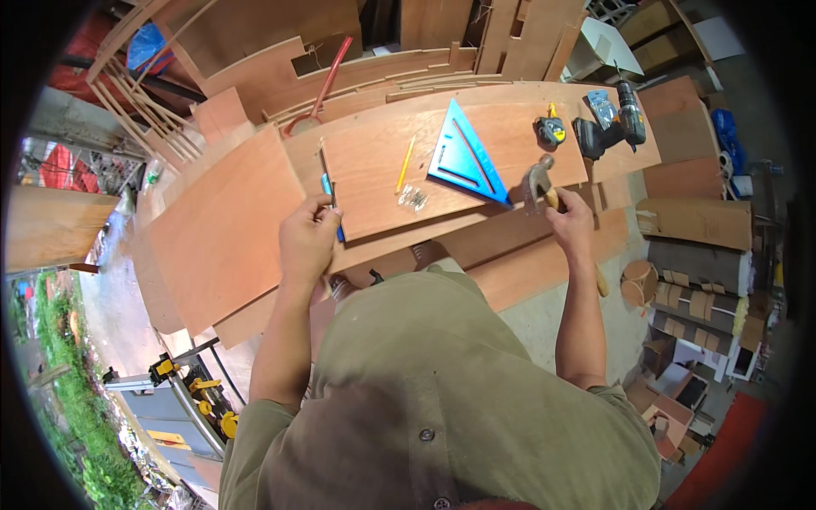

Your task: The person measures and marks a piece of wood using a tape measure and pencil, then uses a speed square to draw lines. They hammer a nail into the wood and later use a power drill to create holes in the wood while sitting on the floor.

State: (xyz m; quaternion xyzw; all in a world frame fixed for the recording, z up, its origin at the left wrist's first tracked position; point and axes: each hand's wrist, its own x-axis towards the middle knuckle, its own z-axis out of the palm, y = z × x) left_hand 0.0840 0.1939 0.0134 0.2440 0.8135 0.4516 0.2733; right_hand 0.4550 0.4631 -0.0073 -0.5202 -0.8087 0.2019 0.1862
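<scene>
In my right hand [569, 223] is a claw hammer [537, 185], gripped by its wooden handle, with the steel head over the near right edge of a plywood panel [374, 204]. My left hand [308, 236] is closed in a pinch at the panel's left edge. A slim blue object [326, 184] shows beside those fingers; whether they hold it or something small is hidden. On the panel lie a blue triangular speed square [466, 157], a yellow pencil [405, 166] and a small clear packet of nails or screws [413, 198].
A tape measure [551, 129] and a cordless drill [630, 115] rest toward the right end. Another plywood sheet [225, 229] lies at left. Behind are a red bar [333, 76] and wood offcuts. Cardboard boxes [697, 221] stand at right, a tool with yellow parts [208, 399] at lower left.
</scene>
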